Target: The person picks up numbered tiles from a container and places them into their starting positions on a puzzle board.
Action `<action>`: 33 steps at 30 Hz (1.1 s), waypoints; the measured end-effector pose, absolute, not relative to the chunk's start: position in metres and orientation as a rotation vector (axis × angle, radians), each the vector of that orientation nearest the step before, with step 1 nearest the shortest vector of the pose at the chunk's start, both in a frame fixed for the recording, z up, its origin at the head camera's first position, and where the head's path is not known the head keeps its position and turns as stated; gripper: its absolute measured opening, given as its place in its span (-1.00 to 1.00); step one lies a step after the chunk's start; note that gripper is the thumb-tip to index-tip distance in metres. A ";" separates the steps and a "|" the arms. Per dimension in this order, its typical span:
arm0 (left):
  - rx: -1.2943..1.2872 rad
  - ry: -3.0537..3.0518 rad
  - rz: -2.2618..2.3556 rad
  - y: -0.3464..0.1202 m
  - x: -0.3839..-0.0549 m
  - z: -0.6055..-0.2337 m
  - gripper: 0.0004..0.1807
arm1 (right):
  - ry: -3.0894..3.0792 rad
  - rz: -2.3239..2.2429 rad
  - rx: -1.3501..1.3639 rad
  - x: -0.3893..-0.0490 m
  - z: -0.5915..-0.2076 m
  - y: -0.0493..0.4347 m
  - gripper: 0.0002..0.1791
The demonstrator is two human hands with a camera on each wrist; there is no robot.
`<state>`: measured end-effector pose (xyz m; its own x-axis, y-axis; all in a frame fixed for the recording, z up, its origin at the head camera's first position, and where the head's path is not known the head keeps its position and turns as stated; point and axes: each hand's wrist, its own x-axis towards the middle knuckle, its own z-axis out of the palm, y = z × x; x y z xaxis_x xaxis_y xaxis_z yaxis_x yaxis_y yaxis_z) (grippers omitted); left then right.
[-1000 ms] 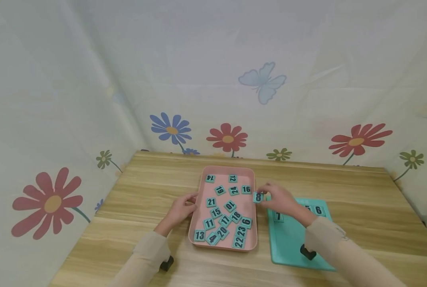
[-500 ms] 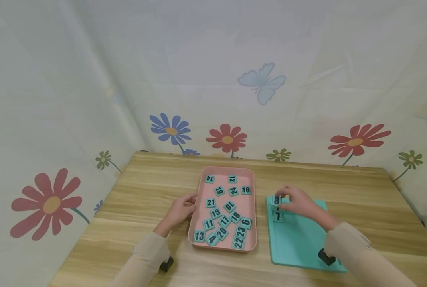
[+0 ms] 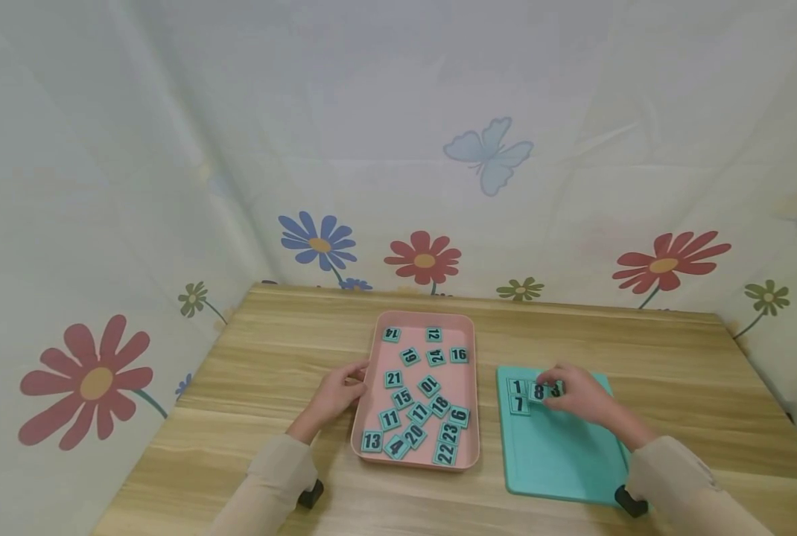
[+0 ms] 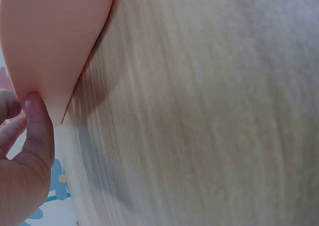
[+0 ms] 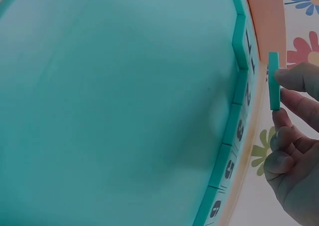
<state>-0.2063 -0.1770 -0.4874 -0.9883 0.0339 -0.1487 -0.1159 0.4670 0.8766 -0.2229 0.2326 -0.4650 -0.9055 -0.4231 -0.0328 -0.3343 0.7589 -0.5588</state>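
Observation:
My right hand (image 3: 576, 394) pinches a teal number tile marked 8 (image 3: 538, 391) between thumb and fingers. In the right wrist view this tile (image 5: 274, 81) is held edge-on, raised over the tile row. Beneath is a teal board (image 3: 559, 454) with tiles along its far side. The 1 tile (image 3: 517, 386) sits at the left end, and the 7 tile (image 3: 520, 404) lies just below it. Other tiles in that row are partly hidden by the hand. My left hand (image 3: 334, 391) grips the left rim of a pink tray (image 3: 365, 402), its thumb (image 4: 37, 121) against the outer wall.
Several loose number tiles lie scattered in the tray, such as 21 (image 3: 393, 379), 16 (image 3: 459, 355) and 13 (image 3: 372, 441). Tray and board stand side by side on a wooden table (image 3: 291, 320). A flowered curtain (image 3: 345, 149) rises behind its far edge.
My right hand has carried the 8 tile rightward from the tray's right rim to above the board's tile row, past the 1 tile. My left hand stays at the tray.

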 end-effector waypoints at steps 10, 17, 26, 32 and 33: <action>-0.066 2.569 1.539 -0.177 -0.206 -0.487 -0.50 | 2.765 -0.777 -0.567 -0.217 -0.472 0.236 -0.68; -0.073 2.564 1.548 -0.177 -0.206 -0.486 -0.50 | 2.768 -0.754 -0.572 -0.217 -0.480 0.236 -0.69; -0.085 2.569 1.532 -0.177 -0.207 -0.487 -0.50 | 2.793 -0.723 -0.562 -0.218 -0.486 0.234 -0.69; -0.082 2.568 1.540 -0.177 -0.207 -0.487 -0.51 | 2.802 -0.733 -0.562 -0.218 -0.488 0.233 -0.69; -0.081 2.568 1.538 -0.178 -0.207 -0.487 -0.51 | 2.805 -0.734 -0.556 -0.218 -0.489 0.233 -0.69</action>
